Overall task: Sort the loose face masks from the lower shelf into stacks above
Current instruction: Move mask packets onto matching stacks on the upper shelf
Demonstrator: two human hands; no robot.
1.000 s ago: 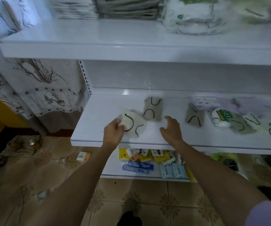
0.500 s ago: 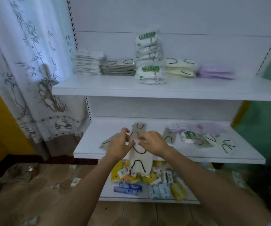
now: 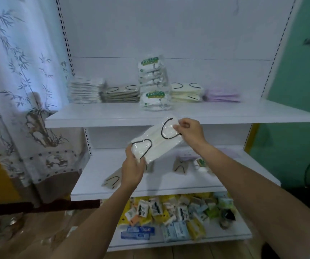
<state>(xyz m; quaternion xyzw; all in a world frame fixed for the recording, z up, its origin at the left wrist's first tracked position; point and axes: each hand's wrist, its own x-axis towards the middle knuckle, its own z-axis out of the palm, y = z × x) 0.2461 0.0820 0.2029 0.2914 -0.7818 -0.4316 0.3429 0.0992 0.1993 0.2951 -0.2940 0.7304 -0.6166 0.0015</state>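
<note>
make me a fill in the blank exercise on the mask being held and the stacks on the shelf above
1. The left hand grips the lower end of the wrapped mask, and the right hand pinches its ____ end.
2. Its ear loops are ____ in colour.
3. The tallest stack on the upper shelf bears ____ labels.
4. The rightmost stack on that shelf is ____ in colour.

Missing words: upper; black; green; purple

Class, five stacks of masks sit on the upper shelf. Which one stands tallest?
The middle stack, packets with green labels; it rises well above the flatter ones on either side.
</note>
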